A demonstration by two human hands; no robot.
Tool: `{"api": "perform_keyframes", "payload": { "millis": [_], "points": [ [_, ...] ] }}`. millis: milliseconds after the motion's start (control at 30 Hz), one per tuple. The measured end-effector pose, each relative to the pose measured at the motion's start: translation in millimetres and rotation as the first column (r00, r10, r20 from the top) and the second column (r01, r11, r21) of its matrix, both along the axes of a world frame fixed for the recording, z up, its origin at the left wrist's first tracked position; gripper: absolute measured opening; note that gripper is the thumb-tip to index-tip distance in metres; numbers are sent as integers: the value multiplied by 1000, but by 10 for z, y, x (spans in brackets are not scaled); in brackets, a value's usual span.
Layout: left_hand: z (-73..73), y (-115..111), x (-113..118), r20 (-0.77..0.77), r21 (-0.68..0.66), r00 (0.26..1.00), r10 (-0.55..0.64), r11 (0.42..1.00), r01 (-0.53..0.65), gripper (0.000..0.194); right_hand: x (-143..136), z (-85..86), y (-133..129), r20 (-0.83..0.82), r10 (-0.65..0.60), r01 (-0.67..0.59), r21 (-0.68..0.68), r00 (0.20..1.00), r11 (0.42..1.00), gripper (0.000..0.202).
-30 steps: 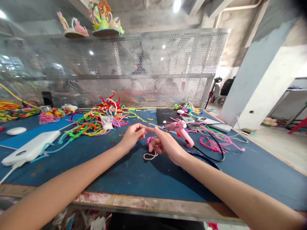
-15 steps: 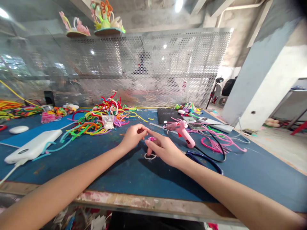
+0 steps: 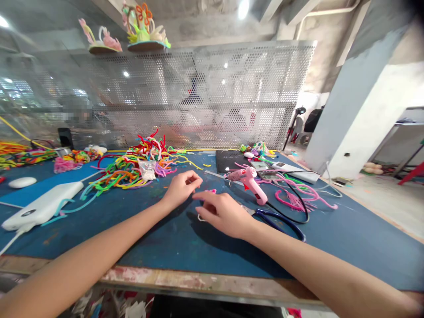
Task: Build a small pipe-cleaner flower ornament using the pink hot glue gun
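Note:
Over the middle of the blue work surface (image 3: 159, 243), my left hand (image 3: 181, 187) has its fingertips pinched together; anything between them is too small to make out. My right hand (image 3: 223, 212) hovers just to the right, thumb and index finger apart, holding nothing visible. A small white beaded loop (image 3: 200, 217) lies on the surface, partly covered by my right hand. Behind that hand a bit of pink material (image 3: 212, 191) shows. Blue-handled pliers or scissors (image 3: 281, 223) lie right of my right hand, and a pink glue gun (image 3: 252, 183) rests beyond it.
Colourful pipe cleaners (image 3: 129, 170) pile up at the back left, with a small clear bag (image 3: 147, 170) on them. A white power bank (image 3: 43, 205) lies at the left. Pink pipe cleaners (image 3: 291, 201) and a black cable are at the right. A perforated metal panel (image 3: 205, 97) stands behind.
My right hand has moved down and away from my left fingertips, its thumb and index finger now apart. It covers more of the beaded loop. The view has shifted slightly.

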State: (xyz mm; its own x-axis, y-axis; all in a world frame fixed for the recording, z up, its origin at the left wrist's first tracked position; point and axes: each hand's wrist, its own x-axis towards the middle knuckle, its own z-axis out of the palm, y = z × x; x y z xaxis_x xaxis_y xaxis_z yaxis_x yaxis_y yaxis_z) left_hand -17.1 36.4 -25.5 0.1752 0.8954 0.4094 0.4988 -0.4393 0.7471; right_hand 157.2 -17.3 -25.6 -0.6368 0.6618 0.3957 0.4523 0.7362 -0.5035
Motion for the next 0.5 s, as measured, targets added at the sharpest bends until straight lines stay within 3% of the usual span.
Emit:
{"api": "perform_keyframes", "payload": {
  "millis": [100, 200, 267, 367, 433, 500],
  "points": [
    [-2, 69, -55, 22, -27, 999, 37, 999, -36, 23, -15, 9, -104, 242, 97, -148, 200, 965, 969, 19],
    [-24, 139, -122, 41, -41, 997, 58, 998, -57, 34, -9, 49, -140, 299, 24, -134, 353, 954, 926, 22],
    [-36, 172, -154, 47, -43, 996, 75, 996, -73, 42, 52, 142, -94, 189, -108, -1, 499, 976, 867, 27],
    [-38, 199, -180, 13, -12, 995, 104, 995, -104, 52, 268, 381, 52, -211, -313, 374, 633, 926, 678, 33],
    [-34, 213, -189, -95, 60, 986, 136, 990, -131, 54, 477, 520, 164, -489, -429, 643, 462, 759, 611, 23],
    [-38, 240, -190, -212, 133, 963, 167, 981, -141, 51, 697, 553, 269, -589, -533, 765, 253, 607, 592, 24]
  ]
}}
